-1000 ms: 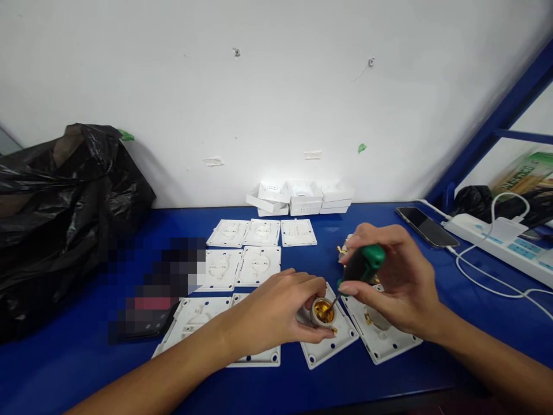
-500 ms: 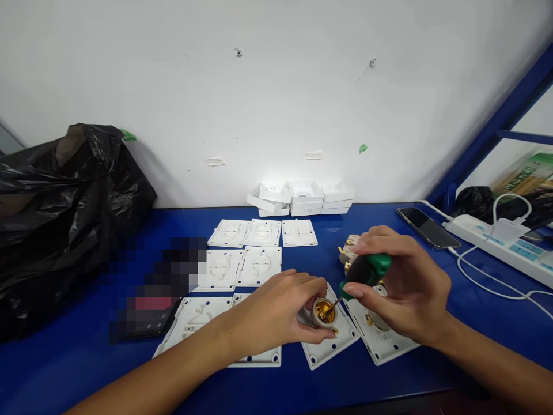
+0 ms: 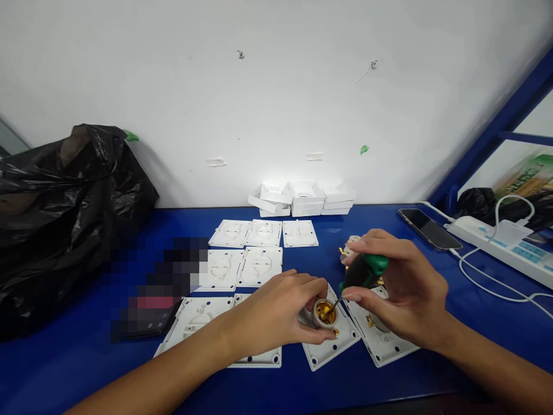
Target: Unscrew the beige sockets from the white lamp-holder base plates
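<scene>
My left hand (image 3: 287, 314) is closed around a round lamp socket (image 3: 324, 313) with a brass-coloured inside, steadying it on a white square plate (image 3: 322, 354). In my right hand (image 3: 410, 294) is a screwdriver (image 3: 365, 272) with a green and black handle, pinched between thumb and fingers. Its thin shaft slants down into the socket, and the tip is hard to make out inside. Another white plate (image 3: 395, 349) with a round part on it lies under my right hand. Behind that hand, partly hidden, are several loose lamp sockets (image 3: 347, 253) with brass tabs.
Several white plates (image 3: 262, 265) lie in rows on the blue table (image 3: 337, 392). White boxes (image 3: 306, 199) are stacked against the wall. At the left are a black plastic bag (image 3: 73, 196) and a dark phone (image 3: 149, 325). A cabled phone (image 3: 429, 227) and power strip (image 3: 505, 248) are at the right.
The screwdriver handle and my right fingers have shifted slightly, with the shaft still in the socket. My left hand stays on the lamp socket. The view has moved a little.
</scene>
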Demonstrator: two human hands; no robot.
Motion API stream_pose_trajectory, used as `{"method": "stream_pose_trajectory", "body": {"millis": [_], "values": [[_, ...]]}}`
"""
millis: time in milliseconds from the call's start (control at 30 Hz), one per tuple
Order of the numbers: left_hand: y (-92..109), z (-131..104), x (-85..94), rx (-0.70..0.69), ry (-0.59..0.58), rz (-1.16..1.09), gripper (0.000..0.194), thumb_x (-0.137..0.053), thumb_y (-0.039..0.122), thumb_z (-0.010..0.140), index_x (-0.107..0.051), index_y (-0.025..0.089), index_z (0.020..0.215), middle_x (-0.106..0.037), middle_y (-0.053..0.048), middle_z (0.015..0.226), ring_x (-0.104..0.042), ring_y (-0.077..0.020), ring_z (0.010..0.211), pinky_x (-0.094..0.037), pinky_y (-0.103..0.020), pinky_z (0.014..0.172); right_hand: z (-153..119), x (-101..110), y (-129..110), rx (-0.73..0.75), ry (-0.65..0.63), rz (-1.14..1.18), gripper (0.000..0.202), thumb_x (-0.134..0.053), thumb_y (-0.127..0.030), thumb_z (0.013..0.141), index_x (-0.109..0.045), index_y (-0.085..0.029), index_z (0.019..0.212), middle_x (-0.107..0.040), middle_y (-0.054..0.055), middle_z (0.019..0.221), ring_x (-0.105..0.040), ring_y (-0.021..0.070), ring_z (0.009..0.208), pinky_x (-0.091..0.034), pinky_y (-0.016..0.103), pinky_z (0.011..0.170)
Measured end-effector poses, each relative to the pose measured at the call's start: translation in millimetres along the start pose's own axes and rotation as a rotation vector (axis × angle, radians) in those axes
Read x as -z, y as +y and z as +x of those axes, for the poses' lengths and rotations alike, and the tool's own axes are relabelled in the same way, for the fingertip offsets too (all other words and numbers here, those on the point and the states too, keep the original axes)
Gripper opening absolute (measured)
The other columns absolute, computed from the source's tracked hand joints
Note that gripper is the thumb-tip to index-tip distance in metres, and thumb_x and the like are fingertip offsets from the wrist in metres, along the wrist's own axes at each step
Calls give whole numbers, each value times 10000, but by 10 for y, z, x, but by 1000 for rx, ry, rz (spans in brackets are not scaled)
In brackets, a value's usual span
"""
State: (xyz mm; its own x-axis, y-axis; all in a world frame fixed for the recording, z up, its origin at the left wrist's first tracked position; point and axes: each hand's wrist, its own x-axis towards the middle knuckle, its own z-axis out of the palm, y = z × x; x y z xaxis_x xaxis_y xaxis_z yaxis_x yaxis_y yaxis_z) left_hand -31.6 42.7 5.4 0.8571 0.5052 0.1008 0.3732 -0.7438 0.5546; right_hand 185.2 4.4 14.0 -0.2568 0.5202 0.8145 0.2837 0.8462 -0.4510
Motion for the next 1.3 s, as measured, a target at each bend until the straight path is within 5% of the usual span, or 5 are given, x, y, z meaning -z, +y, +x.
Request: {"method": "stream_pose_trajectory", "body": {"millis": [133,333,733,900,1300], "values": [[-7,2,-5,-5,3,-13,358,-812,462,873,-554,215,897,-640,12,845,-598,-205,807,-417,-309,750,1,-11,-37,-123,-152,126,581,-553,-159,1009,-404,-288,1555,-692,92,1171,-665,252,1062,-586,453,847],[-5,6,6,3,-2,-15,402,-803,491,873,-510,218,842,-616,21,821,-576,-196,765,-409,-311,731,12,-27,42,60,74,-38,575,-853,-156,788,-610,-298,1290,-692,19,883,-613,218,706,-527,398,605],[-27,-4,-9,-14,12,1,366,-812,483,866,-560,219,893,-631,16,837,-579,-192,763,-417,-310,719,-24,7,26,52,1,-56,649,-813,-154,838,-567,-323,1415,-742,51,1093,-671,217,806,-565,432,772],[-25,-3,-15,-9,7,-34,332,-805,463,878,-593,215,935,-661,5,871,-616,-212,830,-441,-327,775,23,19,-38,-170,-240,161,624,-622,-158,984,-412,-319,1549,-688,86,1219,-684,233,1066,-608,378,795],[-4,2,-11,-10,20,-11,359,-816,453,866,-548,215,848,-630,25,815,-587,-194,775,-415,-310,743,-6,5,71,-75,-183,111,676,-750,-213,915,-448,-320,1510,-689,75,1175,-683,247,1021,-600,428,825]]}}
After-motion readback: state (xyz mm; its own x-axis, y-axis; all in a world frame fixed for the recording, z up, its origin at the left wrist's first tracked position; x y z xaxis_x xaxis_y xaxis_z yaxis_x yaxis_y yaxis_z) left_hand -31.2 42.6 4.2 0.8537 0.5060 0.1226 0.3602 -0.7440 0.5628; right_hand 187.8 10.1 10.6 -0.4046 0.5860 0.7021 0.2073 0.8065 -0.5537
